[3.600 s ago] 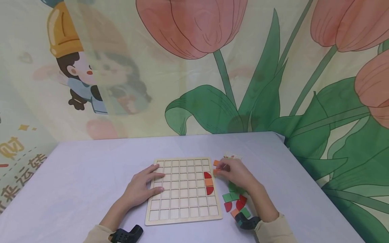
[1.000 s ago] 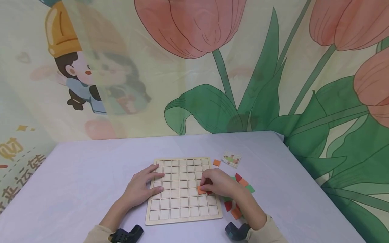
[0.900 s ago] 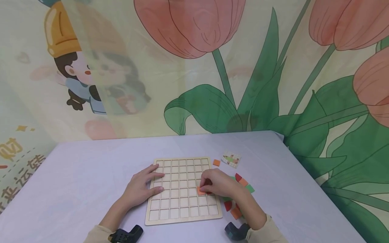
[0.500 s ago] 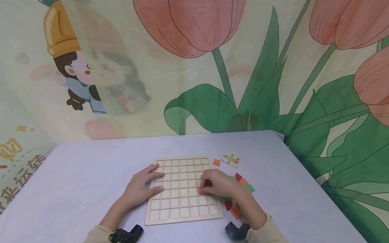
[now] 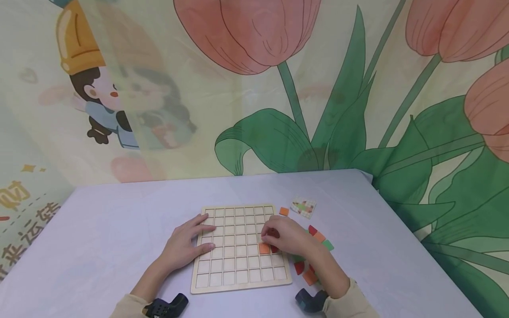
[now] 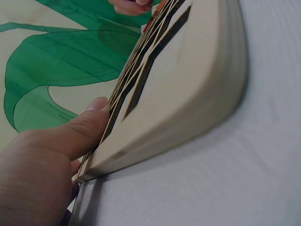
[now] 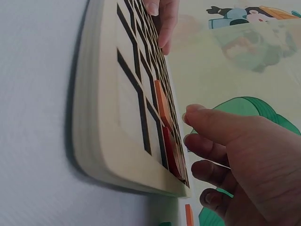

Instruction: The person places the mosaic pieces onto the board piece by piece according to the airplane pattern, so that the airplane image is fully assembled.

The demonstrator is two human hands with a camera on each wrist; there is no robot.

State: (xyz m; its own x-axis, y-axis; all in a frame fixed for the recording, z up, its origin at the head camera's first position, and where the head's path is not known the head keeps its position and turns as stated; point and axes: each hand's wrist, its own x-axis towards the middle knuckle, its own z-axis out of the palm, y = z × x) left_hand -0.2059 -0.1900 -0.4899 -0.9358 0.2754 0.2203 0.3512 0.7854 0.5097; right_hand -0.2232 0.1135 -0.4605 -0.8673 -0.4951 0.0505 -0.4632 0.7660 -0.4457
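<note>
A pale wooden board [image 5: 215,278] divided into square cells lies on the table. My left hand [image 5: 180,245] rests on its left edge with fingers spread; the left wrist view shows the thumb [image 6: 89,125] against the rim. Over the right part of the board is my right hand [image 5: 284,234], fingers loosely bent and holding nothing. In the right wrist view its fingertips are apart from an orange square tile [image 7: 163,103]. Beside that orange tile [image 5: 264,248] sits a red rounded tile [image 5: 274,249], partly covered by the hand. The hand hides the cells behind it.
Loose tiles lie right of the board, including a green one [image 5: 328,245], a red one [image 5: 299,268] and an orange one [image 5: 310,277], some under the right forearm. Another orange tile [image 5: 284,211] lies near a small printed pattern card [image 5: 303,207].
My right hand moved from the loose orange tiles to the board, set an orange tile left of a red one, then let go and lifted slightly. The left hand stayed put.
</note>
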